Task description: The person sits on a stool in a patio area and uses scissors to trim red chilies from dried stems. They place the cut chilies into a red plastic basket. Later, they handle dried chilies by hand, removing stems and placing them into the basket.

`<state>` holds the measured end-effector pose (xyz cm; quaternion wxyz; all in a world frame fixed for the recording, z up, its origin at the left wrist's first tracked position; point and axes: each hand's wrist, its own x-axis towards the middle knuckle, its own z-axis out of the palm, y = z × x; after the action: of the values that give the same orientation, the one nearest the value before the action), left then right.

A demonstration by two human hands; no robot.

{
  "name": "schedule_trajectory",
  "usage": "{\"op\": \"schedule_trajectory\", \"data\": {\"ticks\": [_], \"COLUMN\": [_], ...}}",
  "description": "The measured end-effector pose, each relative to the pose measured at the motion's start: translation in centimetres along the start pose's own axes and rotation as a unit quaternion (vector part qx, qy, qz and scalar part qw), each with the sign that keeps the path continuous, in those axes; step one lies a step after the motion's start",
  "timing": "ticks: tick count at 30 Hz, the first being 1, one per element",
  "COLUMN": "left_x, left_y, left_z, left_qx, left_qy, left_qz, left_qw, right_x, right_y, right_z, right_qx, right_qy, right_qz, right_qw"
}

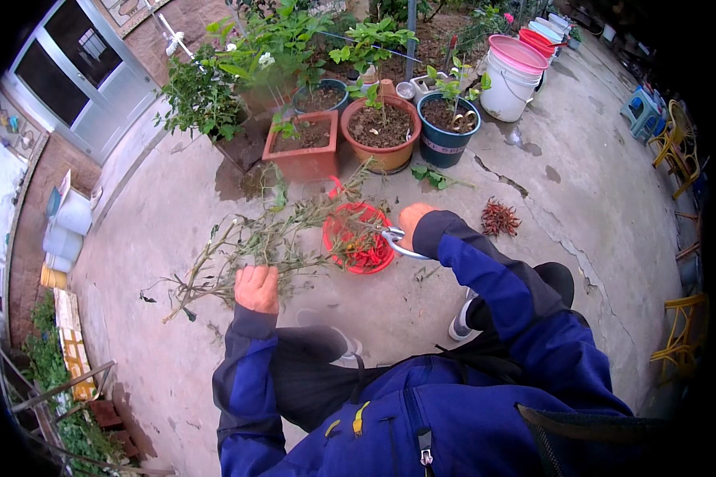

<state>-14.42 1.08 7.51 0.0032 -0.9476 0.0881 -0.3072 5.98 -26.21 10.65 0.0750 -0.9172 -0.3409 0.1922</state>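
Observation:
My left hand is closed around the stem of a cut, wilted pepper plant, whose grey-green branches spread over the concrete and reach across a red plastic basket. Inside the basket lie red chili peppers. My right hand grips a pair of scissors with pale handles. Their blades point left over the basket, among the twigs, and the tips are hard to make out. Right of that hand, a small pile of dark red dried chilies rests on the ground.
Beyond the basket stand a square terracotta planter, a round orange pot and a dark teal pot. White buckets line the back right. Yellow chairs stand along the right side, white containers at the left.

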Motion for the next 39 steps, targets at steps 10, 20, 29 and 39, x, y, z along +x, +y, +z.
{"op": "schedule_trajectory", "data": {"ticks": [10,20,29,39], "left_x": [0.4,0.5,0.5,0.4], "left_y": [0.2,0.2,-0.6,-0.7], "left_z": [0.4,0.8,2.2,1.5], "left_qx": [-0.013,-0.017,-0.055,-0.047], "left_qy": [-0.003,-0.029,-0.070,-0.021], "left_qz": [0.009,0.006,-0.010,-0.027], "left_qw": [1.000,0.999,0.996,0.998], "right_x": [3.2,3.4,5.8,1.1], "right_y": [3.3,3.4,5.2,6.2], "right_z": [4.9,5.3,8.5,5.6], "right_qx": [0.174,0.162,0.202,0.216], "right_qy": [-0.111,-0.113,-0.099,-0.028], "right_qz": [0.023,0.028,0.065,0.013], "right_qw": [0.978,0.980,0.972,0.976]}}
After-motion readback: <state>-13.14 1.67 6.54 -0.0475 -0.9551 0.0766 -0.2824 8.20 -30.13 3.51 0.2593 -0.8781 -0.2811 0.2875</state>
